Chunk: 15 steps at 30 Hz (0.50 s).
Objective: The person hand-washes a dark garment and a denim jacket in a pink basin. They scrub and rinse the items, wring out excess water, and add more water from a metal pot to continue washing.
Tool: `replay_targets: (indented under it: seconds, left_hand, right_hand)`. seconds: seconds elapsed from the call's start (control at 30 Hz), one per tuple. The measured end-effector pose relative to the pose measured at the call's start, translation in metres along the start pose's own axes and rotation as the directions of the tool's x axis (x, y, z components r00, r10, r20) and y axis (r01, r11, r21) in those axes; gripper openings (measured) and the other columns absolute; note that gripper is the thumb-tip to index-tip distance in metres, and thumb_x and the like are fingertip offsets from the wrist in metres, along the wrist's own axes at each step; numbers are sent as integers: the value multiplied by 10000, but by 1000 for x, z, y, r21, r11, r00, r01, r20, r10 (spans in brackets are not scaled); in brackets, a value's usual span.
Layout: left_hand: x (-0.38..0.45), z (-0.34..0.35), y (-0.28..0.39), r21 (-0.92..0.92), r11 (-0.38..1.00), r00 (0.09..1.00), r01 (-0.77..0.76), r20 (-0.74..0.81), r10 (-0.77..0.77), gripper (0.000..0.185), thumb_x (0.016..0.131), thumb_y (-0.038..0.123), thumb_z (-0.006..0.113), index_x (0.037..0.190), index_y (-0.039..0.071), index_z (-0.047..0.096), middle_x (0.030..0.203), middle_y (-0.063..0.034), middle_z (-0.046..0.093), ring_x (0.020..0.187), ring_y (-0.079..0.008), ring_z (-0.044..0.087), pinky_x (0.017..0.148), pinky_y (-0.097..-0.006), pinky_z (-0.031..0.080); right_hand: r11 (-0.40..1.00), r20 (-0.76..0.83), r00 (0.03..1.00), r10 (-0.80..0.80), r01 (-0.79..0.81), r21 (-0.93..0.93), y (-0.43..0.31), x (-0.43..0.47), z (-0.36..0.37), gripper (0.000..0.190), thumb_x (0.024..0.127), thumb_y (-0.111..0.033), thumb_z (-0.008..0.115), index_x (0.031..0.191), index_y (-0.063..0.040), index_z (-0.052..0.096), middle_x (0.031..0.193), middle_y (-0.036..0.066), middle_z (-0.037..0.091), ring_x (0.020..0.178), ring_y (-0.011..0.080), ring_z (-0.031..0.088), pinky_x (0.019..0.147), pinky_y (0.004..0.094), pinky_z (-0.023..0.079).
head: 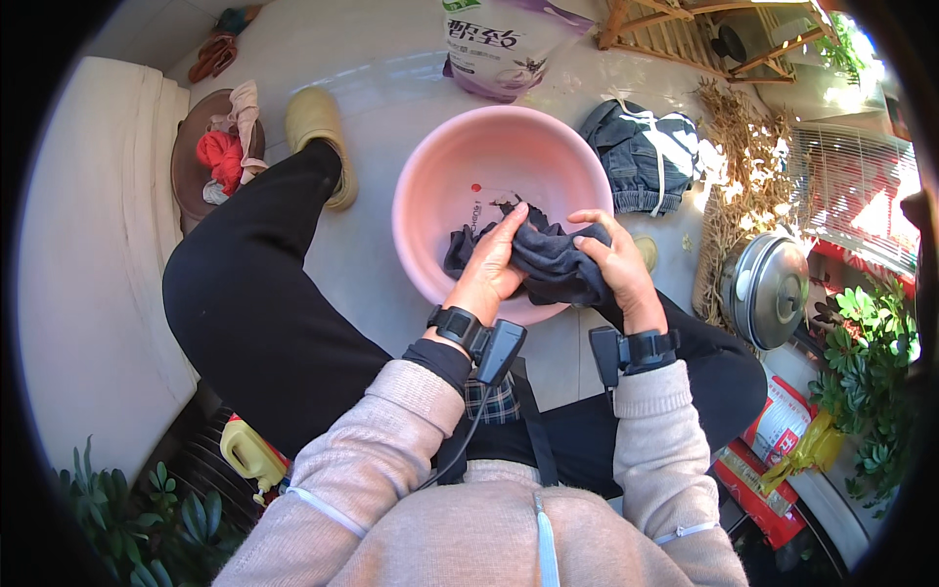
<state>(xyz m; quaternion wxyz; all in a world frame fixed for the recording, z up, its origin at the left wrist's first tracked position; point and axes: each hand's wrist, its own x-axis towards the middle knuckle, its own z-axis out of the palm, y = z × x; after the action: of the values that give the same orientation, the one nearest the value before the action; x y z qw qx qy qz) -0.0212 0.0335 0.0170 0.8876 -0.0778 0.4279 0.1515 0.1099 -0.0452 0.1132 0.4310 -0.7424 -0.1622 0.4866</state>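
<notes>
A dark grey cloth garment (559, 258) is bunched between my two hands over the near side of a pink plastic basin (418, 198). My left hand (493, 257) grips its left part, thumb on top. On the right, my right hand (623, 268) holds the other end, its index finger raised off the fabric. Part of the garment hangs down at the left into the basin, whose bottom bears printed writing and a red dot. The fingers beneath the cloth are hidden. Both wrists wear black straps with small black devices.
Beyond the basin stands a white and purple detergent bag (506, 55). Folded denim clothing (642, 158) lies to the right, near dried stalks (726, 176) and a lidded metal pot (770, 293). At left, a brown basin (192, 172) holds red and pink cloth. My knees flank the work.
</notes>
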Motion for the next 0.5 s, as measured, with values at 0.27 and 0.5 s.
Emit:
replay_targets:
  seconds: [0.27, 0.5]
  left_hand:
    - [-16, 7, -35, -25, 998, 996, 52, -73, -54, 174, 935, 159, 500, 992, 30, 602, 889, -68, 640, 787, -178, 634, 709, -338, 539]
    - [-5, 0, -29, -18, 1000, 999, 13, 32, -12, 143, 931, 141, 453, 881, 60, 561, 809, -79, 599, 747, -207, 617, 652, -322, 529]
  right_hand:
    - [888, -170, 949, -265, 172, -426, 26, 15, 45, 355, 903, -359, 552, 796, -24, 598, 723, 221, 608, 697, 397, 597, 633, 422, 470]
    - [864, -3, 978, -206, 180, -470, 49, 17, 45, 272, 899, -334, 549, 908, -63, 574, 788, 246, 615, 817, 427, 619, 712, 449, 477]
